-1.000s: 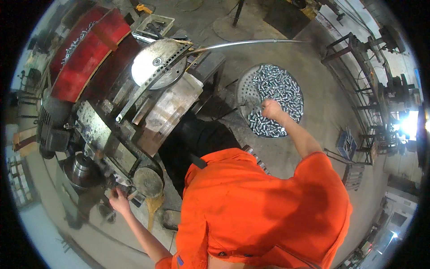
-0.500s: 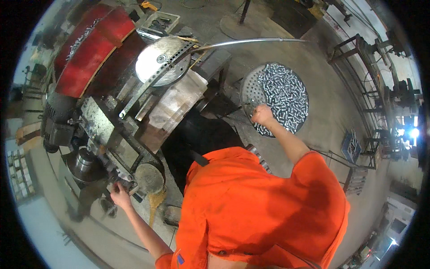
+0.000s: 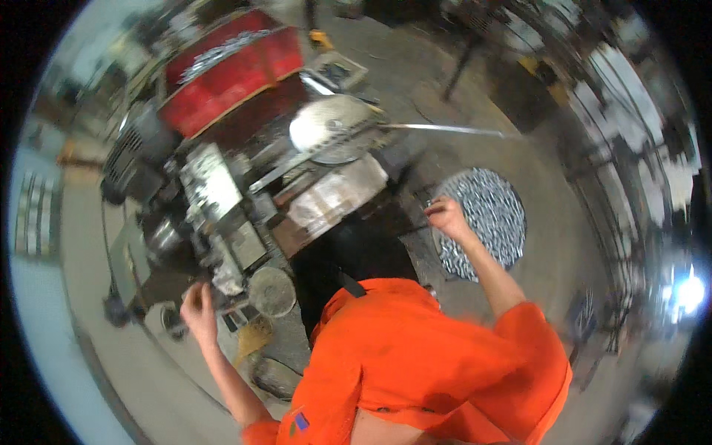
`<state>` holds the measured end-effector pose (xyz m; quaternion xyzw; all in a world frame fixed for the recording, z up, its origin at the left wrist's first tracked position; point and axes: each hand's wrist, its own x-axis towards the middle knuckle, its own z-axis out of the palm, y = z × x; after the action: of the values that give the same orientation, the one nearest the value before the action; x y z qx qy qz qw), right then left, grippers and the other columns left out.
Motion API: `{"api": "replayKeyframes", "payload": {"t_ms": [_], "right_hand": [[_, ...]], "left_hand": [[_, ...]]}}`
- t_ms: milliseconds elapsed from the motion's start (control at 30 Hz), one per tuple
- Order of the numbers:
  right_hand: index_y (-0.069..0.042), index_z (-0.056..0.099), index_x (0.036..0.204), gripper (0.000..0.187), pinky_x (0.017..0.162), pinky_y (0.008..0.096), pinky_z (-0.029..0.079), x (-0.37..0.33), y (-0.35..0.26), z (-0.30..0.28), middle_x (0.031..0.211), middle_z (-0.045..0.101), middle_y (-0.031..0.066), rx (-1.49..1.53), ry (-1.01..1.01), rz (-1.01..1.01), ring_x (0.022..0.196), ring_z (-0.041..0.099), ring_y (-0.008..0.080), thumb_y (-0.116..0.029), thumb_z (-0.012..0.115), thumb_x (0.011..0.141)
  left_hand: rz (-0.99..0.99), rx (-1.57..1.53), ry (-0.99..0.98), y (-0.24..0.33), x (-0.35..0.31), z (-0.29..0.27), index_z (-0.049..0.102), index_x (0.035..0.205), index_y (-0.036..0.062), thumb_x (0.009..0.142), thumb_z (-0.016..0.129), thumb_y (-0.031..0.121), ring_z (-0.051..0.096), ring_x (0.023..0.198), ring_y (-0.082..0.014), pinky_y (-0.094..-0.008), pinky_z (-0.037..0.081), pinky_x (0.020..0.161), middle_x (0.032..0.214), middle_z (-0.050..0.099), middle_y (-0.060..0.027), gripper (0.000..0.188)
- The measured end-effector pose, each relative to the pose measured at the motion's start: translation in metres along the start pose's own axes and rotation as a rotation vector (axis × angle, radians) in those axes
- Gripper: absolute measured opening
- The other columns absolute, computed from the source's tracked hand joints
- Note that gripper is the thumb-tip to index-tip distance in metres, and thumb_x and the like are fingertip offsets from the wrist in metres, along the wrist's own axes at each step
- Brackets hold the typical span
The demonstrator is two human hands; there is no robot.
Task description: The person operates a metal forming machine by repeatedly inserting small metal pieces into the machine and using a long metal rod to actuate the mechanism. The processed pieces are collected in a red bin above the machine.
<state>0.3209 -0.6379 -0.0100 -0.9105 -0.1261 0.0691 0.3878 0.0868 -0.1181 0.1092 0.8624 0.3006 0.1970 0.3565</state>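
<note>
My left hand (image 3: 199, 313) is raised beside the near end of a greasy metal machine (image 3: 226, 271), its fingers curled together. Blur hides what they hold, if anything. My right hand (image 3: 446, 216) is over the left rim of a round tray (image 3: 439, 241) heaped with small shiny metal cylinders (image 3: 489, 219). Its fingers are pinched together, and I cannot make out what is between them. Between my arms, a shiny round metal disc (image 3: 330, 126) lies under a perforated flat bar (image 3: 315, 154) on the bench.
Behind the machine stands a red bin (image 3: 233, 78) with metal pieces in it. A long bright rod (image 3: 445, 129) sticks out to the right from the disc. A round can (image 3: 272, 291) stands near my left arm. Metal racks (image 3: 619, 170) line the right side.
My view has turned, so the scene sits lower and farther right. My left hand has lifted off the machine's end. My right hand has drawn back from the cylinders toward the tray's rim.
</note>
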Motion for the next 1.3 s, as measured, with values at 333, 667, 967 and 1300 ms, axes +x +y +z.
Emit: {"api": "replayKeyframes", "payload": {"t_ms": [333, 667, 967, 1300], "right_hand": [[-0.002, 0.064, 0.085, 0.029, 0.081, 0.0372, 0.046, 0.013, -0.297, 0.059, 0.105, 0.052, 0.0148, 0.277, -0.403, -0.895, 0.093, 0.054, 0.0325, -0.009, 0.060, 0.058], [-0.004, 0.066, 0.078, 0.024, 0.072, 0.0376, 0.048, 0.027, -0.330, 0.083, 0.093, 0.059, 0.0133, 0.068, -0.524, -1.225, 0.082, 0.055, 0.0308, -0.011, 0.063, 0.055], [-0.004, 0.068, 0.076, 0.027, 0.076, 0.0424, 0.044, 0.093, -0.422, 0.135, 0.093, 0.058, 0.0142, -0.270, -0.486, -1.420, 0.086, 0.051, 0.0322, -0.019, 0.062, 0.055], [-0.003, 0.068, 0.068, 0.022, 0.074, 0.0408, 0.051, 0.150, -0.448, 0.234, 0.075, 0.064, 0.0197, -0.462, -0.483, -1.116, 0.079, 0.062, 0.0370, -0.017, 0.060, 0.053]], "left_hand": [[0.192, -0.090, -0.446, 0.155, -0.015, 0.060, 0.064, 0.086, -0.0030, 0.085, 0.061, 0.030, 0.059, 0.059, -0.0130, -0.0291, 0.045, 0.054, 0.064, 0.062, -0.0092, 0.033], [0.122, -0.314, -0.447, 0.109, -0.015, 0.041, 0.061, 0.075, -0.0013, 0.087, 0.060, 0.030, 0.054, 0.056, -0.0072, -0.0255, 0.042, 0.050, 0.058, 0.059, -0.0035, 0.033], [-0.062, 0.040, -0.036, 0.059, -0.021, -0.091, 0.059, 0.107, 0.0027, 0.082, 0.062, 0.023, 0.059, 0.062, -0.0179, -0.0317, 0.047, 0.059, 0.069, 0.062, -0.0105, 0.032], [-0.614, 0.452, 0.164, -0.082, -0.186, -0.178, 0.062, 0.101, 0.0020, 0.083, 0.060, 0.027, 0.063, 0.071, -0.0297, -0.0387, 0.047, 0.065, 0.074, 0.064, -0.0161, 0.031]]}}
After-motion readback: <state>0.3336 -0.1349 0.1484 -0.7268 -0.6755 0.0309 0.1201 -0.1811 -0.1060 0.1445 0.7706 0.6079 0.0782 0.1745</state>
